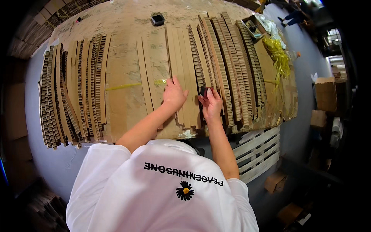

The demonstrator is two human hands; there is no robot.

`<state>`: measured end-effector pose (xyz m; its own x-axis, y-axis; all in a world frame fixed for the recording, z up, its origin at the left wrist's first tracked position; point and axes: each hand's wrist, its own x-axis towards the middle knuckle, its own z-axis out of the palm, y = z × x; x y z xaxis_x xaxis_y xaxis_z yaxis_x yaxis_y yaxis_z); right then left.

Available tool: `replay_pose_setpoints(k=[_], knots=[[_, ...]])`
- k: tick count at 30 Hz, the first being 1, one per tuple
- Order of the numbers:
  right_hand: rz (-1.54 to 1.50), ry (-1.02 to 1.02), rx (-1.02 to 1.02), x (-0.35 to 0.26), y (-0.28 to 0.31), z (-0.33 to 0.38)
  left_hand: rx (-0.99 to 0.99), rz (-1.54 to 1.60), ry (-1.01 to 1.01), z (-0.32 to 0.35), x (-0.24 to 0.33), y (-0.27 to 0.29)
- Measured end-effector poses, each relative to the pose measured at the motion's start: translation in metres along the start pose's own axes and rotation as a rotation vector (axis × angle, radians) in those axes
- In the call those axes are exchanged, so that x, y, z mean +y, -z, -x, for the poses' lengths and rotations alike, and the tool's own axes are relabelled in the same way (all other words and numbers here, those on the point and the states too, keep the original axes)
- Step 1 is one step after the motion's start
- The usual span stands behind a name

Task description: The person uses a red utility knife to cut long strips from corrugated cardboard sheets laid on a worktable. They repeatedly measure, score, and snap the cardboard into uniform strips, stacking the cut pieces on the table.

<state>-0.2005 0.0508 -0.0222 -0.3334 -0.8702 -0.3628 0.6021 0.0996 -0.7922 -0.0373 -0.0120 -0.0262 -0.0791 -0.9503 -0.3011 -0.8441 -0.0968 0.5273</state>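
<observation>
Cardboard-covered table (123,96), left hand (174,94) fingers spread flat on cardboard strip (181,77), right hand (211,103) fingers gripping dark tool (203,91)

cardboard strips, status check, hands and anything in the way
Left hand flat on strips. Right hand grips small dark tool at strip edge. Yellow strapping off right, clear of hands.

Cardboard-topped table (127,96) carries honeycomb cardboard strips (220,65) and yellow strapping (279,58)

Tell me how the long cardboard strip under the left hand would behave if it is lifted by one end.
The cardboard strip is long and narrow, so it would probably sag or bend. Being cardboard, it looks light. The left hand presses it flat, which suggests it slides easily on the table.
</observation>
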Motion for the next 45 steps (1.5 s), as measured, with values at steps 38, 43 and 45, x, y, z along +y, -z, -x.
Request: replay_pose_setpoints(k=[38, 43, 45], knots=[[-0.195, -0.194, -0.257, 0.013, -0.062, -0.003, 0.378, -0.091, 0.518, 0.033, -0.136, 0.09], [0.264, -0.188, -0.37, 0.074, -0.105, -0.024, 0.339, -0.254, 0.394, 0.017, -0.163, 0.055], [0.271, -0.202, -0.344, 0.101, -0.108, -0.031, 0.328, -0.191, 0.456, 0.023, -0.16, 0.046]])
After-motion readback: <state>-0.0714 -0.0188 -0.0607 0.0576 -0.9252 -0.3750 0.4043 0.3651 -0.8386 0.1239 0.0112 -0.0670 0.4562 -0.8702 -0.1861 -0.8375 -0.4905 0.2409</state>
